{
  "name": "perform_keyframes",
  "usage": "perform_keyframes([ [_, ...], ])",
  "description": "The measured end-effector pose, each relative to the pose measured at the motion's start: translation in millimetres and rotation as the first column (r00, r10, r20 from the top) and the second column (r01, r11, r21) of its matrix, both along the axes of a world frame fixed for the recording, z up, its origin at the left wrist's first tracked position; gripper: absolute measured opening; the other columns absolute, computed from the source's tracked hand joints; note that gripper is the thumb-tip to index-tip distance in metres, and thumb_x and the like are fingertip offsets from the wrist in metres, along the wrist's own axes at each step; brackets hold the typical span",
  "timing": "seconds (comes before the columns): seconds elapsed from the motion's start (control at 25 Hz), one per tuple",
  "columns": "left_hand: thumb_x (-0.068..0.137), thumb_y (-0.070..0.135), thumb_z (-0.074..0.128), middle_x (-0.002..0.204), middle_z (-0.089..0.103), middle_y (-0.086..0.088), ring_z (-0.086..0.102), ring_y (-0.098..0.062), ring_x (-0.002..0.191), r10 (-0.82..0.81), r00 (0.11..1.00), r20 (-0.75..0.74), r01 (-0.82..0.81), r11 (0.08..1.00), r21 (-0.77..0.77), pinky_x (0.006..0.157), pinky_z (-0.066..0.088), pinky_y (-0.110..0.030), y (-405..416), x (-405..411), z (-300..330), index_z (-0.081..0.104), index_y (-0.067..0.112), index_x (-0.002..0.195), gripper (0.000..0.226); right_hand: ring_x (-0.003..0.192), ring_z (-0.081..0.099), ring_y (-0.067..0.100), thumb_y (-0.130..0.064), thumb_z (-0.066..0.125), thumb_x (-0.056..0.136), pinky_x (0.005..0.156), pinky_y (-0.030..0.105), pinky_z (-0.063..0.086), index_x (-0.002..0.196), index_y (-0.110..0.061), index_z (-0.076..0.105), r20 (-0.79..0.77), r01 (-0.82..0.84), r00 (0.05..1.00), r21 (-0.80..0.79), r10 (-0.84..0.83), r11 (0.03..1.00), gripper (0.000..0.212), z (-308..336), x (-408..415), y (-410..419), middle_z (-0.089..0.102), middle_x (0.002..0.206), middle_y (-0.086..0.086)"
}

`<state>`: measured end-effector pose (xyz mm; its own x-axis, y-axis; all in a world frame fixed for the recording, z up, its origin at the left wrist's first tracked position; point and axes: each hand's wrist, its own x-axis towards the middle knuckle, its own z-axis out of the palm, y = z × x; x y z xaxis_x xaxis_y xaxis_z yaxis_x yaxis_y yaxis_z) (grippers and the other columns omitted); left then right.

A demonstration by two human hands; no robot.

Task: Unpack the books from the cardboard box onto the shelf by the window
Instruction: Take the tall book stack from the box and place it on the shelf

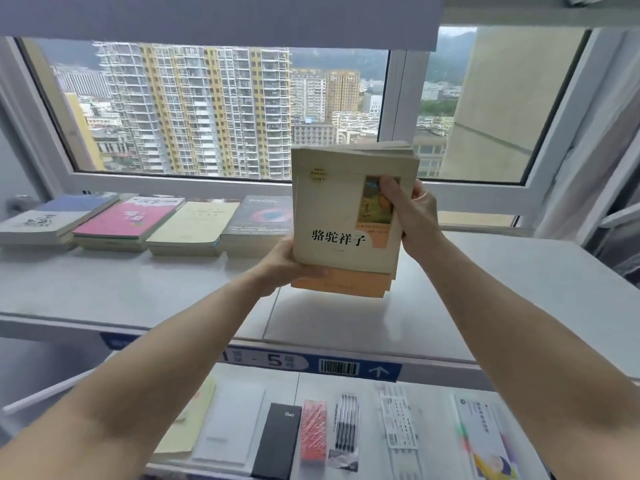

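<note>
I hold a small stack of cream and orange books upright in the air above the white shelf by the window. My left hand grips the stack's lower left corner from below. My right hand grips its right edge, thumb on the front cover. Several books lie flat in a row at the shelf's back left: a blue-and-white one, a pink one, a cream one and a dark one. The cardboard box is out of view.
The window frame runs behind the shelf. A lower white shelf holds a black diary, a red packet, a pack of pens, paper sheets and a brochure.
</note>
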<state>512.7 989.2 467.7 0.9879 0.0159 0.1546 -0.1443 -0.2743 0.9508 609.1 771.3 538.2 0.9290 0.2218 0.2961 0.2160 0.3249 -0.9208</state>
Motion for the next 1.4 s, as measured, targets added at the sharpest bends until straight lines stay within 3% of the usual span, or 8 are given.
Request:
perform_keyframes([
  [0.12, 0.067, -0.012, 0.083, 0.12, 0.068, -0.017, 0.065, -0.027, 0.107, -0.004, 1.0, 0.002, 0.004, 1.0, -0.025, 0.088, 0.058, -0.041, 4, 3, -10, 0.058, 0.001, 0.128, 0.067, 0.094, 0.072, 0.028, -0.036, 0.085, 0.061, 0.078, 0.043, 0.059, 0.118, 0.001, 0.058, 0.002, -0.01, 1.0, -0.001, 0.01, 1.0, 0.073, -10, 0, 6, 0.073, 0.103, 0.012],
  [0.2, 0.06, -0.004, 0.086, 0.12, 0.068, -0.017, 0.065, -0.024, 0.105, 0.014, 1.0, 0.006, -0.014, 0.999, -0.049, 0.088, 0.058, -0.04, 5, 4, -15, 0.056, 0.001, 0.128, 0.074, 0.092, 0.072, 0.027, -0.032, 0.086, 0.066, 0.075, 0.042, 0.059, 0.113, -0.004, 0.059, 0.01, -0.023, 1.0, -0.009, 0.023, 1.0, 0.061, -12, 2, 7, 0.074, 0.1, 0.01],
  [0.48, 0.062, -0.014, 0.085, 0.114, 0.07, -0.011, 0.068, -0.018, 0.099, 0.008, 1.0, 0.003, -0.008, 0.995, -0.095, 0.073, 0.057, -0.025, 5, 10, -21, 0.052, 0.006, 0.128, 0.076, 0.098, 0.069, 0.029, -0.029, 0.078, 0.074, 0.088, 0.051, 0.056, 0.123, -0.005, 0.05, 0.013, -0.088, 0.996, -0.034, 0.089, 0.996, 0.061, -11, 2, 5, 0.071, 0.106, 0.011],
  [0.64, 0.05, 0.002, 0.09, 0.117, 0.069, -0.017, 0.069, -0.025, 0.102, -0.016, 1.0, 0.001, 0.016, 0.978, -0.206, 0.077, 0.058, -0.036, 2, 9, -25, 0.046, 0.006, 0.134, 0.095, 0.11, 0.064, 0.037, -0.033, 0.079, 0.077, 0.093, 0.054, 0.053, 0.13, -0.002, 0.047, 0.029, -0.11, 0.993, -0.075, 0.113, 0.991, 0.07, -4, 5, 3, 0.065, 0.121, 0.021],
  [0.76, 0.048, 0.01, 0.091, 0.12, 0.069, -0.017, 0.068, -0.03, 0.106, -0.01, 1.0, -0.03, 0.001, 0.957, -0.29, 0.08, 0.058, -0.04, -5, 11, -28, 0.046, 0.007, 0.135, 0.099, 0.106, 0.067, 0.037, -0.034, 0.074, 0.079, 0.086, 0.049, 0.057, 0.134, 0.0, 0.045, 0.026, -0.132, 0.991, -0.07, 0.134, 0.989, 0.071, -2, 5, 7, 0.066, 0.12, 0.023],
  [0.92, 0.043, 0.015, 0.093, 0.124, 0.065, -0.017, 0.064, -0.033, 0.114, 0.057, 0.998, -0.033, -0.065, 0.957, -0.284, 0.091, 0.056, -0.049, -11, 16, -27, 0.043, 0.01, 0.135, 0.104, 0.098, 0.069, 0.034, -0.032, 0.073, 0.079, 0.078, 0.044, 0.059, 0.128, 0.005, 0.05, 0.058, -0.051, 0.997, -0.092, 0.057, 0.994, 0.066, -10, 5, 9, 0.068, 0.113, 0.021],
  [1.2, 0.043, 0.014, 0.093, 0.125, 0.065, -0.02, 0.063, -0.038, 0.115, 0.073, 0.994, -0.076, -0.094, 0.937, -0.338, 0.094, 0.053, -0.057, -12, 20, -21, 0.045, 0.006, 0.135, 0.104, 0.084, 0.073, 0.011, -0.038, 0.089, 0.062, 0.064, 0.025, 0.059, 0.104, -0.021, 0.055, 0.141, 0.209, 0.973, -0.181, -0.185, 0.961, 0.057, -18, 15, 17, 0.074, 0.095, -0.003],
  [1.4, 0.058, 0.009, 0.091, 0.12, 0.07, -0.013, 0.067, -0.032, 0.111, 0.071, 0.985, -0.158, -0.111, 0.959, -0.261, 0.095, 0.054, -0.05, -6, 34, -1, 0.057, 0.008, 0.129, 0.079, 0.076, 0.075, 0.017, -0.047, 0.093, 0.05, 0.061, 0.033, 0.061, 0.1, -0.014, 0.065, 0.006, 0.194, 0.98, -0.224, -0.197, 0.955, 0.067, -5, 47, 26, 0.077, 0.09, 0.002],
])
